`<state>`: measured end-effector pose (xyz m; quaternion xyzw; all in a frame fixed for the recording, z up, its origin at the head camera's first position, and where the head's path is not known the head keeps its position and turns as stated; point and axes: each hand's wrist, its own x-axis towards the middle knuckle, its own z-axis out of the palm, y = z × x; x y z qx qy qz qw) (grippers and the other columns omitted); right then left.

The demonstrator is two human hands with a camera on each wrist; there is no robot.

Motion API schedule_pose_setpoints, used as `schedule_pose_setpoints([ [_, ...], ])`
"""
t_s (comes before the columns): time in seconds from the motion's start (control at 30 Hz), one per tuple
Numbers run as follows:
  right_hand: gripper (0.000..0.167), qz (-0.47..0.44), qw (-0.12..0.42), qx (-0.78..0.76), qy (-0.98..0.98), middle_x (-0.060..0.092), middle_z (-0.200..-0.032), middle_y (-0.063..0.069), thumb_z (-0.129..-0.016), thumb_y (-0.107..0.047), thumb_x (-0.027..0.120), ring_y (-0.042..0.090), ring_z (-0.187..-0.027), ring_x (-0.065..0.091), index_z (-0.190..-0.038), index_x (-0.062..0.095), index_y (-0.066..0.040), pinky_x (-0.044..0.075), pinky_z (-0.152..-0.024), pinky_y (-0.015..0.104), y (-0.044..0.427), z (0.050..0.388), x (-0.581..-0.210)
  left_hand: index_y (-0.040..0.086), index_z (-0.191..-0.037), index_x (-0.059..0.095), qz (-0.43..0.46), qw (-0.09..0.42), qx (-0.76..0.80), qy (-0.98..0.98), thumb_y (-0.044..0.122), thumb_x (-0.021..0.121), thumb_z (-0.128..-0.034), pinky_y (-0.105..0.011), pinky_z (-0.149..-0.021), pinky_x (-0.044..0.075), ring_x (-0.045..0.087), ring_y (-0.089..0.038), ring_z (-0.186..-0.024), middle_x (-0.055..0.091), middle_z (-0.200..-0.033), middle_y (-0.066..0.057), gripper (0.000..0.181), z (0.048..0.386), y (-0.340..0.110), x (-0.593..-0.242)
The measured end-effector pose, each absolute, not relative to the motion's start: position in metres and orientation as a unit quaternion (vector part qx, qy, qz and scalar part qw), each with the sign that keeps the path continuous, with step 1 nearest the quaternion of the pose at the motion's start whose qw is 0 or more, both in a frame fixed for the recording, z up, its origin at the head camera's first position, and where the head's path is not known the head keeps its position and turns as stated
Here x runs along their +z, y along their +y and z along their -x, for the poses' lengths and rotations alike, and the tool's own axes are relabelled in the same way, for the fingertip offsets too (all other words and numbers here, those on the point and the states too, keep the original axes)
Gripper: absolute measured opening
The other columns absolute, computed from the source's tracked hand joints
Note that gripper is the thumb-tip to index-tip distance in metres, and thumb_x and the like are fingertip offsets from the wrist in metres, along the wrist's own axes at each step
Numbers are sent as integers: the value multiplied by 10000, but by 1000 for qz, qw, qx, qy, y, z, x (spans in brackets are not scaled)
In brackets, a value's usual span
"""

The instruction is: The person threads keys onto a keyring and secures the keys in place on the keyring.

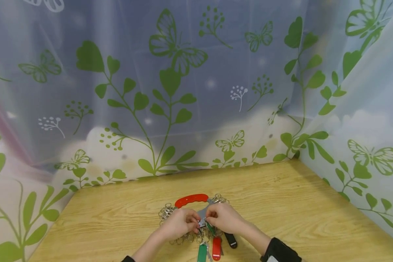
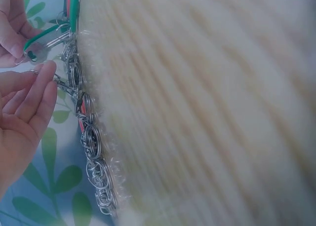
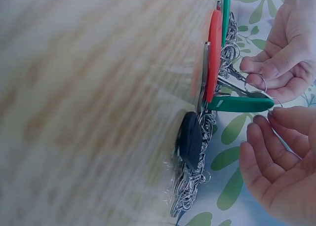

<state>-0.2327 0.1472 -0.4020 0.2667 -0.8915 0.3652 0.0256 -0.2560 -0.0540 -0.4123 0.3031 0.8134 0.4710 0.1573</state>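
Over the middle of the tabletop, my left hand [image 1: 180, 223] pinches a small metal key ring [image 3: 257, 82] between thumb and fingertips. Close beside it, my right hand [image 1: 227, 218] pinches the thin ring at the end of a green key tag [image 3: 239, 104]. Silver keys [image 3: 236, 86] hang by that tag, between the two hands. Below the hands lie another green tag [image 1: 202, 252], a red tag [image 1: 217, 248] and a black tag [image 1: 230, 240]. Behind them is a red handle [image 1: 191, 199] joined to a grey metal piece [image 1: 203, 212], partly hidden by my fingers.
Bunches of metal rings lie at the left [image 1: 165, 211] and right [image 1: 220, 198] of the red handle. The wooden tabletop [image 1: 298, 203] reaches back to a patterned curtain [image 1: 196, 109], which also hangs along both sides.
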Motion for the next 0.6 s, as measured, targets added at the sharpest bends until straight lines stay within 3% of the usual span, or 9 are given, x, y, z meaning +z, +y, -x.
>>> schedule_pose_setpoints([
  [0.4,73,-267,36,360,-893,591,-696,-64,-821,-46,661,34,-633,522,-767,652,-95,434,-574,225,148,231,-403,-72,-942,633,-309,132,459,823,-88,541,-841,-300,-609,527,662,-235,-684,663,-784,-110,138,253,-52,-408],
  [0.6,91,-276,37,359,-891,593,-673,-70,-807,-32,669,17,-616,516,-745,654,-97,433,-572,215,143,230,-403,-42,-901,623,-317,78,427,844,-81,572,-787,-219,-526,476,646,-184,-623,666,-725,-68,131,254,-50,-409],
])
